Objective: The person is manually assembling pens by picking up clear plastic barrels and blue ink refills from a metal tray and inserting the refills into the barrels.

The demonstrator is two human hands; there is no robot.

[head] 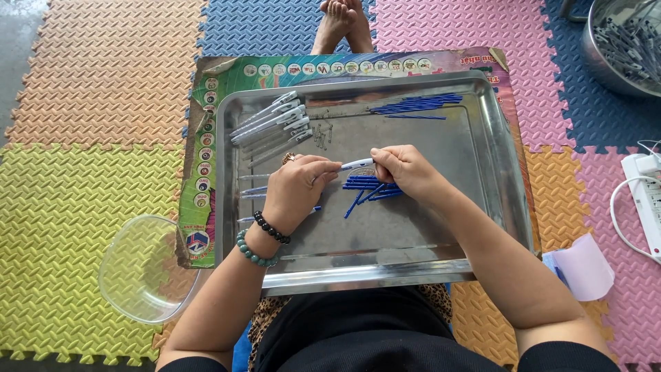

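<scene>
A slim white plastic pen barrel with a blue end (357, 164) is pinched between the two hands over the middle of a shallow rectangular steel tray (482, 207). The left hand (297, 187) is closed around one end of it, and the right hand (406, 169) grips the other end with its fingertips. Just under the right hand lies a loose heap of thin blue ink refills (368, 187), touching the tray floor. Beyond the right hand, at the tray's far edge, is a second pile of blue refills (416, 105). Beyond the left hand rests a row of white capped pens (272, 120). Beside the left forearm, off the tray, a clear plastic bowl (141, 269) sits on the coloured foam floor mats (82, 172).
</scene>
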